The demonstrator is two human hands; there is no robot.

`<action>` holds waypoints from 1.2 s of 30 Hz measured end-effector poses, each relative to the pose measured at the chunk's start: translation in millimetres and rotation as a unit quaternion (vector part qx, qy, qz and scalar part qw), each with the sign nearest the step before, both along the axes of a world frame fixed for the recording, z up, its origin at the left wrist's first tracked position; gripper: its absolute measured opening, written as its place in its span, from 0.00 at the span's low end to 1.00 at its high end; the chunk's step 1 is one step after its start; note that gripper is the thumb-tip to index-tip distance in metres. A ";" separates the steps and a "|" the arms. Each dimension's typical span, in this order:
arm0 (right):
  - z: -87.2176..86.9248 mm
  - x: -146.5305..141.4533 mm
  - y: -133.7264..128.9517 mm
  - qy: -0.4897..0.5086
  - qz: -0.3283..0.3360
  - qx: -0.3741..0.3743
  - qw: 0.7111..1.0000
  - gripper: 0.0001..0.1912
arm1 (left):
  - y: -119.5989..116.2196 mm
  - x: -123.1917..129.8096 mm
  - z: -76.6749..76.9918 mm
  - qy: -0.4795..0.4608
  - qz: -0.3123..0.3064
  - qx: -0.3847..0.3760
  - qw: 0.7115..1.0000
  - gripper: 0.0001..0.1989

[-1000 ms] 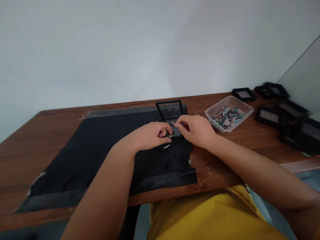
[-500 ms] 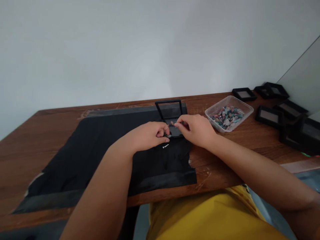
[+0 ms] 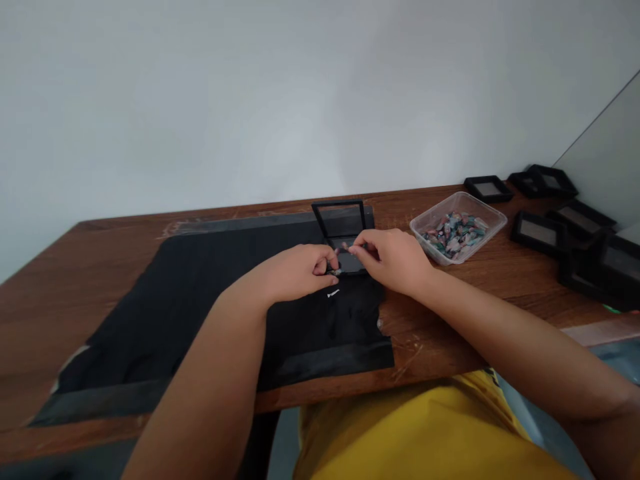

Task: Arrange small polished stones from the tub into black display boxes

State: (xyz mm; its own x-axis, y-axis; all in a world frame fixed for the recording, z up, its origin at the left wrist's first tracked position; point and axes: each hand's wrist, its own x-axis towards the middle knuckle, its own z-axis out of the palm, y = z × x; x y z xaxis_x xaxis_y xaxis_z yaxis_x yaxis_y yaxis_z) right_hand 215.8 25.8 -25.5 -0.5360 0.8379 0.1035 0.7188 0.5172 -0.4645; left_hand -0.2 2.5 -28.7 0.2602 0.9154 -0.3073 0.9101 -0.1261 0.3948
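Observation:
A small black display case (image 3: pixel 350 264) lies on the black mat (image 3: pixel 215 300), its framed, see-through lid (image 3: pixel 325 219) tilted up at the back. At the case's left front corner is my left hand (image 3: pixel 303 270), fingers curled and thumb close to the fingertips. A small greenish piece (image 3: pixel 334 271) shows between them; whether it is gripped I cannot tell. My right hand (image 3: pixel 393 259) is over the right side of the case, thumb and forefinger pinched together. What they hold is too small to make out. A tiny pinkish piece (image 3: pixel 344 247) shows beside those fingertips.
A clear plastic tub (image 3: pixel 486 248) of small coloured stone chips (image 3: pixel 457 233) stands right of my right hand. Several black cases (image 3: pixel 540 231) lie at the far right. A small white strip (image 3: pixel 333 293) rests on the mat. The wall (image 3: pixel 280 100) rises behind the wooden table (image 3: pixel 445 327).
Both hands stay at the case with nearly the same grip. The view has shifted very slightly; nothing else has visibly moved.

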 end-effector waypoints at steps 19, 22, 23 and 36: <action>-1.6 0.4 0.1 -0.042 0.024 -0.002 0.999 0.10 | -1.8 -33.2 14.3 -0.043 0.047 0.016 0.998 0.12; -1.6 0.9 0.0 -0.050 0.030 0.001 0.998 0.11 | -0.7 -32.8 14.5 -0.042 0.032 -0.041 0.998 0.12; -1.8 1.1 -0.1 -0.052 0.032 0.001 0.998 0.11 | -0.8 -32.5 14.5 -0.041 0.031 -0.063 0.997 0.13; -4.9 0.2 1.8 -0.098 0.070 -0.014 0.993 0.14 | -1.6 -7.1 4.3 -0.037 0.010 0.034 0.999 0.17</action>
State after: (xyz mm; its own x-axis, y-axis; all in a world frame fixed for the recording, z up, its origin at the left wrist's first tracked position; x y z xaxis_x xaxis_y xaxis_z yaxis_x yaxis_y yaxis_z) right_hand 215.9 27.6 -30.3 -0.6549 0.7548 -0.0363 0.7187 0.6073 -0.3385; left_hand -7.3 0.9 -24.4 0.2614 0.9386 -0.2253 0.8815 -0.1370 0.4518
